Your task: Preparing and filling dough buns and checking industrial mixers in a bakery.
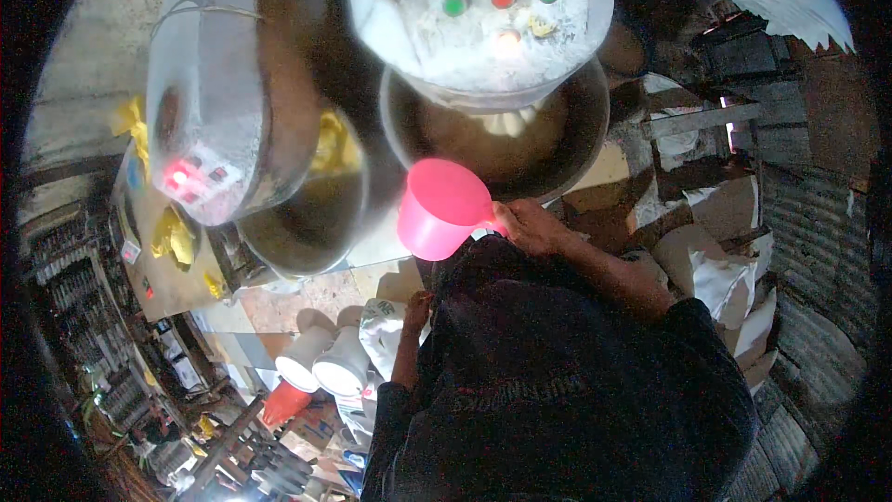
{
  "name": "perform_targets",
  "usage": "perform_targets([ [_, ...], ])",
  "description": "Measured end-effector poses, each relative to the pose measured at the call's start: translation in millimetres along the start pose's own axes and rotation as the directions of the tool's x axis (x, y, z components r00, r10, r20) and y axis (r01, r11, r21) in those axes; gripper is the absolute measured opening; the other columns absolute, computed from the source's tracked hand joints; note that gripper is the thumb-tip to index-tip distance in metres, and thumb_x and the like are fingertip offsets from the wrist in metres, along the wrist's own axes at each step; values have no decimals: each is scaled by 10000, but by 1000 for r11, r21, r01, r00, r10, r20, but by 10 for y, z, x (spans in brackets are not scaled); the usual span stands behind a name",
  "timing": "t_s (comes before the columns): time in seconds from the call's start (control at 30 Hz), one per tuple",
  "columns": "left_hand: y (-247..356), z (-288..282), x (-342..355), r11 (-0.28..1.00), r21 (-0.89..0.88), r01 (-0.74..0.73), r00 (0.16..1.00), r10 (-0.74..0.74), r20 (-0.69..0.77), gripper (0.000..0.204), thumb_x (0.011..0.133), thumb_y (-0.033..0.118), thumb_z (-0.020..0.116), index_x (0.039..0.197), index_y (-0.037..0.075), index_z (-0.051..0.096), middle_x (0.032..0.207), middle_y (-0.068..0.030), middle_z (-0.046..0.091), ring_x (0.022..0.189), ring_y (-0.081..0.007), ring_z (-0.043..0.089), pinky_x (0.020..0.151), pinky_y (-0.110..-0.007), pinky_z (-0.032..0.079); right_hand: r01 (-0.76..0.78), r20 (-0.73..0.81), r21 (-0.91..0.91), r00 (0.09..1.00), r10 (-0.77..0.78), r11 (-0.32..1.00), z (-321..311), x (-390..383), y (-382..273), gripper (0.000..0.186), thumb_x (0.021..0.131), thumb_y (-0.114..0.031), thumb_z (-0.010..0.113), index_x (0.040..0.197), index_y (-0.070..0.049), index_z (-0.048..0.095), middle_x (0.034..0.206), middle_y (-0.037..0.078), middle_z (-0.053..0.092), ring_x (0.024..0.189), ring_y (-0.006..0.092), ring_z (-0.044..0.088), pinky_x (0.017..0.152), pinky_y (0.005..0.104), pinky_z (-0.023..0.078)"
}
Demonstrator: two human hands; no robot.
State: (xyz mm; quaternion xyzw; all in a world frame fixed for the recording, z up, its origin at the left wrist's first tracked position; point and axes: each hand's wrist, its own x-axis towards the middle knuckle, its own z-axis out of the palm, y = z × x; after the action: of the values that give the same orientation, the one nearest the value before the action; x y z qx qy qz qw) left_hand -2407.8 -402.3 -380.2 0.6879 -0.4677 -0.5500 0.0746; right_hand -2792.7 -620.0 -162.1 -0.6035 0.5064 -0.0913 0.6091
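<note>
Near the close rim of the large metal bowl (pixel 597 135), pink scoop (pixel 437 218) was up in the right hand (pixel 534 228), fingers closed round its handle. Scoop overlapped the rim in view; touching or just above, couldn't tell. Left hand (pixel 420 305) hung low beside the dark shirt (pixel 557 381), partly hidden; couldn't tell if it held anything. Progress, judged: partway. White dough-like lump (pixel 509 121) already sat in the bowl under the mixer (pixel 483 46); scoop was in hand and looked empty, so filled-or-poured status unclear. Lump not yet out; rest left couldn't be told. Scoop's long axis ran left to right, handle pointing right and slightly toward the wearer, mouth seemingly upward.
</note>
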Motion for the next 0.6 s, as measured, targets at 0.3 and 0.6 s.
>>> perform_targets([
  [0.3,-175,83,53,962,-71,264,963,-259,72,222,879,173,560,1059,61,627,1022,-154,633,904,-297,631,806,-382,510,11,0,83,1000,-11,996,19,1,23,494,998,-360,233,1135,-69,607,721,142,578,661,228,543,688,395,470],
  [0.6,-625,174,138,618,588,-523,820,553,148,245,853,192,592,1040,35,621,1038,-165,632,988,-352,585,829,-443,489,120,-102,-62,987,-126,991,158,73,188,486,999,-377,260,1149,-70,604,666,92,555,632,195,527,641,366,461],
])
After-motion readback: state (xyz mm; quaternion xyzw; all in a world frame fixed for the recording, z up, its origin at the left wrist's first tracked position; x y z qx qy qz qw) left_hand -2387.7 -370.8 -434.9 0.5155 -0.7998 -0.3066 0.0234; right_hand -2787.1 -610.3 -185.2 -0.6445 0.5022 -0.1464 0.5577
